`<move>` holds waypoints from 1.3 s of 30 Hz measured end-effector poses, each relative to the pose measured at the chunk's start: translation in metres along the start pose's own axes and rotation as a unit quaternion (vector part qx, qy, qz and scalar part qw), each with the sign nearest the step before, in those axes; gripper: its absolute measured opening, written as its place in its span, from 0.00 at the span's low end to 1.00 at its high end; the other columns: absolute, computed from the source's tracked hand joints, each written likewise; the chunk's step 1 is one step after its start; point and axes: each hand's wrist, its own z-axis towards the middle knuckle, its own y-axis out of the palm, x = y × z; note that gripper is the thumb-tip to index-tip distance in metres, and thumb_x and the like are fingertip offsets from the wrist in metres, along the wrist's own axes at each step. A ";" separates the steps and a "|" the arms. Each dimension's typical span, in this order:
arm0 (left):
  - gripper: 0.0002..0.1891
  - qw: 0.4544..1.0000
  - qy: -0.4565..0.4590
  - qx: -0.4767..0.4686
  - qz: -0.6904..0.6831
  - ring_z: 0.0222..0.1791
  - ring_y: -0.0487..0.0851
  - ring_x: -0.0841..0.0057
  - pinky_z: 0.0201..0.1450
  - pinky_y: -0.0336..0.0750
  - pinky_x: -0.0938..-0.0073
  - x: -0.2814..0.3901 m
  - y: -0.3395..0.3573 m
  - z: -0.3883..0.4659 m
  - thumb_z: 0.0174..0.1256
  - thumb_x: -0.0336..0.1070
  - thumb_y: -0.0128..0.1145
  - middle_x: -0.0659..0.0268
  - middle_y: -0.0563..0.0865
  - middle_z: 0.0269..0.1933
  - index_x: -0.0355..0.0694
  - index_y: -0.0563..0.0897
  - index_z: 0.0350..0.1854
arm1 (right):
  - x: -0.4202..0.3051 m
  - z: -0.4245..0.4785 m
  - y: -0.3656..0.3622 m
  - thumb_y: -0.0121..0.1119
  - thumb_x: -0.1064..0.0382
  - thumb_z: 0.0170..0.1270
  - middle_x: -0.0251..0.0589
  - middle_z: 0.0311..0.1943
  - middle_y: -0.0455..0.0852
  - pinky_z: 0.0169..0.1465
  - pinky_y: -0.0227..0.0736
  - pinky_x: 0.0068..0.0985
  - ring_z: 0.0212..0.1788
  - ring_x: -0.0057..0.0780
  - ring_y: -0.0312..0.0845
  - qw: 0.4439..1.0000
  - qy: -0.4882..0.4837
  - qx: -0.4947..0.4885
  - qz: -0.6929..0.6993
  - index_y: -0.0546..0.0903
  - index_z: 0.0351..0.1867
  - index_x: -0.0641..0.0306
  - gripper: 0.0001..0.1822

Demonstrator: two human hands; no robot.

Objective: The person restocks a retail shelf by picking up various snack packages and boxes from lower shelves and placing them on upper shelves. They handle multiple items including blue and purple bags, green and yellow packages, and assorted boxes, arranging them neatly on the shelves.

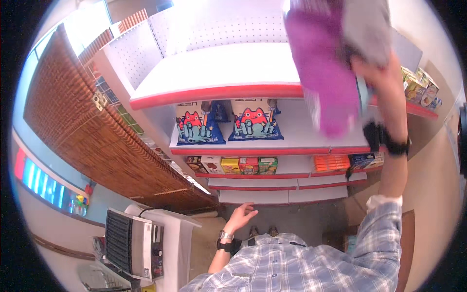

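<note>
My right hand [379, 76] is raised at the upper right, gripping a purple-and-grey item [321, 69] blurred by motion, so its exact kind is unclear. The item hangs in front of the right part of the white upper shelf [219, 67] and hides part of it. Low in the middle, my left hand [240, 218] hangs with its fingers apart and nothing in it. It is just in front of the bottom shelf [255, 196]. Two blue-and-white snack bags [200, 127] with red cat pictures stand at the front of the second shelf, with more bags partly hidden behind.
Small boxes [230, 166] and orange packs [332, 163] line a lower shelf. A woven folding screen [87, 120] stands to the left. Below it, a contact grill [133, 244] rests on a white-covered table [175, 241]. Several packaged goods [419, 87] sit on a shelf at the right.
</note>
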 end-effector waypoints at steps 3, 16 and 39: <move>0.31 1.000 -0.001 -0.009 0.012 0.53 0.90 0.63 0.56 0.82 0.63 -0.002 0.004 0.004 0.69 0.51 0.68 0.51 0.89 0.55 0.37 0.78 0.68 | -0.006 -0.099 0.003 0.89 0.64 0.27 0.41 0.62 0.82 0.70 0.70 0.35 0.66 0.32 0.77 0.976 0.187 -0.074 0.081 0.68 0.72 0.66 0.62; 0.31 1.000 -0.029 0.002 0.004 0.53 0.90 0.63 0.57 0.83 0.63 -0.009 -0.001 -0.003 0.69 0.50 0.68 0.51 0.89 0.55 0.38 0.78 0.68 | 0.164 -0.214 -0.006 0.87 0.54 0.36 0.50 0.55 0.86 0.62 0.77 0.37 0.57 0.42 0.83 0.947 0.280 -0.001 -0.155 0.71 0.67 0.69 0.53; 0.36 0.995 -0.092 -0.022 -0.013 0.58 0.88 0.61 0.60 0.81 0.63 -0.024 -0.020 -0.005 0.67 0.55 0.69 0.48 0.88 0.58 0.35 0.76 0.70 | 0.158 -0.160 0.034 0.80 0.54 0.57 0.48 0.56 0.88 0.62 0.78 0.38 0.59 0.42 0.84 0.931 0.329 -0.144 -0.061 0.83 0.58 0.66 0.30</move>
